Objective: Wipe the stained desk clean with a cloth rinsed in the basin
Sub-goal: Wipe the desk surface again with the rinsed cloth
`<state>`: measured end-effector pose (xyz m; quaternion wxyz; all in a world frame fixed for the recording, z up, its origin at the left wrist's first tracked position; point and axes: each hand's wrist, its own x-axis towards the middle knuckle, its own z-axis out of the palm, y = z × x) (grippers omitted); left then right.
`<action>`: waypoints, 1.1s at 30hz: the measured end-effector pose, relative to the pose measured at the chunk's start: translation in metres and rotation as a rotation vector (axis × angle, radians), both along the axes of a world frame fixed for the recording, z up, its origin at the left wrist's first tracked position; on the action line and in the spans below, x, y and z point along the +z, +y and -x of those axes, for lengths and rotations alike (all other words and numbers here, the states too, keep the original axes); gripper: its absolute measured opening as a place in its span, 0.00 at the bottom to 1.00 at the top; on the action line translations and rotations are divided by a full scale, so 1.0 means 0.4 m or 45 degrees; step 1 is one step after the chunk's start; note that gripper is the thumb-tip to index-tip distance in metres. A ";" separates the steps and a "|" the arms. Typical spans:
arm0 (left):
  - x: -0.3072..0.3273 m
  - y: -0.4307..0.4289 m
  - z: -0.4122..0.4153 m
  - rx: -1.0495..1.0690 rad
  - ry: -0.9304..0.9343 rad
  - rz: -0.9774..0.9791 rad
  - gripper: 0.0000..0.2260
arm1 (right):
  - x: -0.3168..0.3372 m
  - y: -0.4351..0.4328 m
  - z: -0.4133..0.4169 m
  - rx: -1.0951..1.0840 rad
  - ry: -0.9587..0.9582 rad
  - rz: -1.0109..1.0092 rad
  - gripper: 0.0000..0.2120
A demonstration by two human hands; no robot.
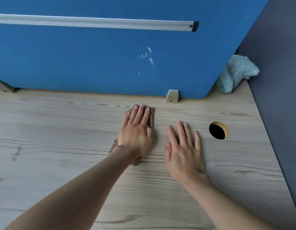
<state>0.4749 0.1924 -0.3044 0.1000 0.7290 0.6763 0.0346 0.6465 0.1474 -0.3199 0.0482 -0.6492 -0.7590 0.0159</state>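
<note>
My left hand (pixel 137 131) lies flat, fingers together, pressing a brown cloth (pixel 152 117) onto the pale wood-grain desk (pixel 61 130) near the blue partition. Most of the cloth is hidden under the palm; its edges show beyond the fingertips and beside the wrist. My right hand (pixel 183 150) rests flat on the bare desk just to the right, fingers spread, holding nothing. A few faint grey marks sit on the desk at the left. No basin is in view.
A blue partition (pixel 94 60) with a grey rail (pixel 94 22) and white smudges stands along the back edge, fixed by metal brackets (pixel 172 96). A round cable hole (pixel 218 130) lies right of my hands. A light-blue cloth (pixel 235 73) sits in the back right corner by a dark wall.
</note>
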 end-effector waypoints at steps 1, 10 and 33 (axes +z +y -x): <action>0.000 0.008 -0.009 0.047 0.000 -0.005 0.34 | 0.000 0.000 0.002 -0.004 -0.001 -0.003 0.28; 0.003 0.048 -0.064 -0.115 -0.072 -0.026 0.32 | 0.009 -0.002 0.002 0.005 0.002 0.002 0.28; 0.004 0.081 -0.079 -0.034 -0.084 -0.035 0.30 | 0.017 0.002 0.009 -0.037 0.014 0.003 0.30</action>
